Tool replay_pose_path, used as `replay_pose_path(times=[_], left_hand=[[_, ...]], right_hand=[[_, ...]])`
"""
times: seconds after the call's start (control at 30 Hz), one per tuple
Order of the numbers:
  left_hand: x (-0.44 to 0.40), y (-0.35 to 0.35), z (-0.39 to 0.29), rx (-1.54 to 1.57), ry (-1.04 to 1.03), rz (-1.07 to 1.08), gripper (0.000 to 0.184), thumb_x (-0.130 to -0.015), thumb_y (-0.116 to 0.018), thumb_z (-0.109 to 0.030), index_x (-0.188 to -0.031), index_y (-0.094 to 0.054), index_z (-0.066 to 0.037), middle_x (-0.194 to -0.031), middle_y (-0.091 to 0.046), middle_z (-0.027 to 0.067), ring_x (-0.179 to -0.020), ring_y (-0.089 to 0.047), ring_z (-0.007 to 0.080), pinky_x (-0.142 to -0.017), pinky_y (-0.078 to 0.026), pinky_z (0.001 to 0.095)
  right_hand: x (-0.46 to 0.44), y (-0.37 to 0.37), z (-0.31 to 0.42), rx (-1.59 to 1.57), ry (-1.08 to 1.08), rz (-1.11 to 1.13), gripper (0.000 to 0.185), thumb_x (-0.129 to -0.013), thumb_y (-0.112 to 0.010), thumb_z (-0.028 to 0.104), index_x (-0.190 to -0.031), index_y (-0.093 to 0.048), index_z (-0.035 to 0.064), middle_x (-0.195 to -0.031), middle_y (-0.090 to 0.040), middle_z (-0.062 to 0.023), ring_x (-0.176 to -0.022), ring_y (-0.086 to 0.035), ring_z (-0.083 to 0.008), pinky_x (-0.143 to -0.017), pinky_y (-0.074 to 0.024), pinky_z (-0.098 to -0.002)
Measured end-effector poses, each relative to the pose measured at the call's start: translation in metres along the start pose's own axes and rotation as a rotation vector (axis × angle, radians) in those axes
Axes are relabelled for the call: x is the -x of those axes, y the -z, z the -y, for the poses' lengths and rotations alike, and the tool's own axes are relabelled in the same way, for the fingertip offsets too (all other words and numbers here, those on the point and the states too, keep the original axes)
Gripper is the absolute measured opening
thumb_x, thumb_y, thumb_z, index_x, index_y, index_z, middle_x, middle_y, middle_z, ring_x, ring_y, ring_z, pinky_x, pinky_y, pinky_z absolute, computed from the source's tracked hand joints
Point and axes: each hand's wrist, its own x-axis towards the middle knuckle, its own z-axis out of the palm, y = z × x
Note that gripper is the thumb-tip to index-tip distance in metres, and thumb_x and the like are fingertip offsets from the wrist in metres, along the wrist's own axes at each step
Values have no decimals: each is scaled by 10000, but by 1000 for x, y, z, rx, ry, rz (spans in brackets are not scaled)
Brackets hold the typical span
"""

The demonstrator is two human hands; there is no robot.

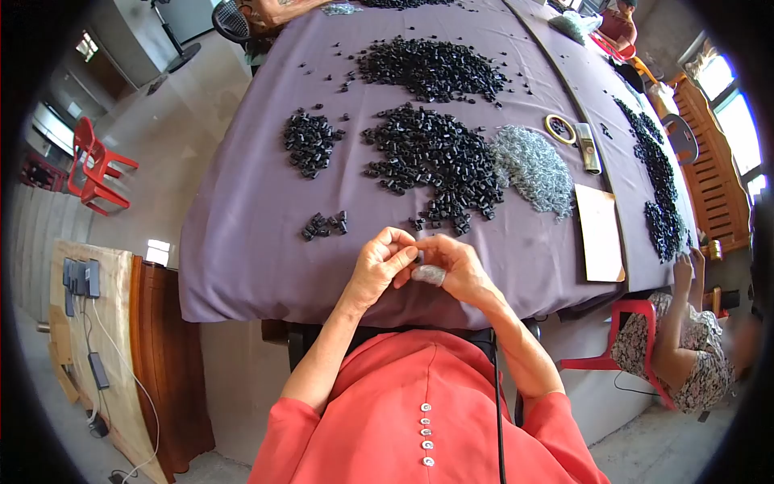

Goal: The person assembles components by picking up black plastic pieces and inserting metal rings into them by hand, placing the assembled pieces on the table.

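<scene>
My left hand (379, 264) and my right hand (455, 270) meet over the near edge of the cloth-covered table, their fingertips pinched together. Between the thumbs shows a small black plastic piece (418, 257), mostly covered by the fingers. A whitish wrapping (429, 275) goes around one finger of my right hand. Just beyond my hands lies a large pile of black plastic pieces (439, 157), with a heap of small shiny clear or silvery parts (534, 168) touching its right side. A small cluster of black pieces (325, 225) lies to the left of my hands.
More black piles (431, 68) lie farther back, and a smaller one (310, 143) is at left. At right are a tape roll (560, 129), a box cutter-like tool (588, 148) and a cardboard sheet (599, 234). A co-worker (681, 347) sits at right, reaching toward a black pile (663, 218).
</scene>
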Motion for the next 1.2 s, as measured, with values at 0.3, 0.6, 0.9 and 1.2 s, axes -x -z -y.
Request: replay_pose_path(times=[0.3, 0.6, 0.9, 1.2], left_hand=[[6, 33, -33, -831, -209, -446, 104, -828, -609, -98, -791, -581, -5, -612, -579, 50, -533, -538, 98, -511, -431, 255], [0, 52, -22, -1132, -379, -593, 127, -815, -625, -140, -829, -578, -23, -654, -598, 103, -549, -572, 249, -539, -451, 340], [3, 42, -20, -1315, -391, -614, 190, -794, -655, -200, -875, -571, -50, -693, -595, 72, -589, -583, 234, -549, -459, 349], [0, 40, -13, -1366, -493, -661, 173, -791, -655, -180, -885, -572, -61, -674, -575, 60, -577, -569, 233, -531, -449, 346]], right_hand=[[-6, 120, -21, 866, 149, -713, 144, -768, -625, 59, -907, -589, 49, -831, -559, -105, -726, -574, -280, -655, -459, -358], [-7, 134, -36, 958, 87, -598, 253, -716, -541, -58, -939, -594, 50, -874, -546, -110, -828, -558, -298, -715, -450, -363], [19, 133, -42, 526, 22, -736, 199, -735, -557, -68, -899, -606, 36, -790, -554, -78, -654, -522, -184, -633, -438, -282], [-12, 129, -32, 906, 11, -694, 160, -740, -574, 41, -884, -632, 77, -816, -567, -99, -774, -572, -271, -703, -450, -357]])
